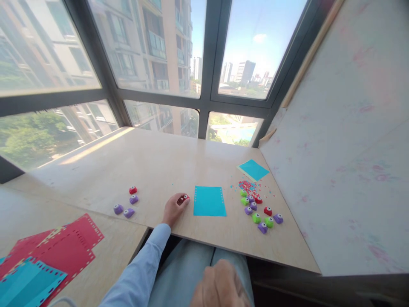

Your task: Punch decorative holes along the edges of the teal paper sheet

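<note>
My left hand (174, 208) rests on the table, its thumb and fingers closed around a small red craft punch (186, 197) with a white, eye-like top. Just right of it lies a blue paper sheet (209, 202), flat, with small holes punched along its left and right edges. My right hand (220, 285) is raised above my lap, close to the camera and somewhat blurred. Its fingers are curled in, and whatever they may hold is hidden.
Several purple punches (128, 212) and a red punch (133, 190) stand left. Right are more purple, green (256, 218) and red punches, beside red and blue paper bits (247, 186) and another blue sheet (254, 169). Punched red sheets (70, 243) lie front left. A wall (345, 170) bounds the right.
</note>
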`<state>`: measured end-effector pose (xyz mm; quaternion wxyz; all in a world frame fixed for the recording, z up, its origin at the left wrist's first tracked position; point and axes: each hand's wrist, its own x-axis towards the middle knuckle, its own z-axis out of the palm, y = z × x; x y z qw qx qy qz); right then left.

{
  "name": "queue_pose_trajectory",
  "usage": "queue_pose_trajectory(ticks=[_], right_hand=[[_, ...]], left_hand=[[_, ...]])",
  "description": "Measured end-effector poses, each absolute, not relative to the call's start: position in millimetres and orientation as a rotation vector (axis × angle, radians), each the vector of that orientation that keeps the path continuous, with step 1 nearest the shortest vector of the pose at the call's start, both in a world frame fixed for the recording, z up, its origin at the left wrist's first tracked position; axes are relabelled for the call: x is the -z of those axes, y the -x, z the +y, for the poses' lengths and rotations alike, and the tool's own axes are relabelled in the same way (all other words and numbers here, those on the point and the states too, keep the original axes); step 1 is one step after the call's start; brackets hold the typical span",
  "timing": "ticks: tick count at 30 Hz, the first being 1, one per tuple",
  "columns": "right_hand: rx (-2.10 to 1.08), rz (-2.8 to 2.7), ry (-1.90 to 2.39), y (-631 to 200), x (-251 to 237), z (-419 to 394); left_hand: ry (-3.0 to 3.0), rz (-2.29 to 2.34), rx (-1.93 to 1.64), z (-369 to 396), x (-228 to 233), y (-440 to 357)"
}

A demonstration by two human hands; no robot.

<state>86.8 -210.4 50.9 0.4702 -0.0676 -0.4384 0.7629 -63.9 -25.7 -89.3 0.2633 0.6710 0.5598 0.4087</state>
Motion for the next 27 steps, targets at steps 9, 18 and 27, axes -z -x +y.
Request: queue_pose_trajectory(ticks=[9, 18, 27], right_hand=[[-1.651, -0.993, -0.08, -137.5, -65.9, -207.7], [-1.724, -0.767, 0.234, -155.5, -49.4, -215.4], [-1.982, -0.662, 0.784, -201.0, 35.2, -212.2]], left_hand=[[-1.802, 1.546, -1.143, -25.6, 84.9, 63.2], [-1.822, 1.574, -1.079, -27.1, 83.4, 61.5], [-1.846, 1.617, -1.043, -26.1, 84.7, 62.4]])
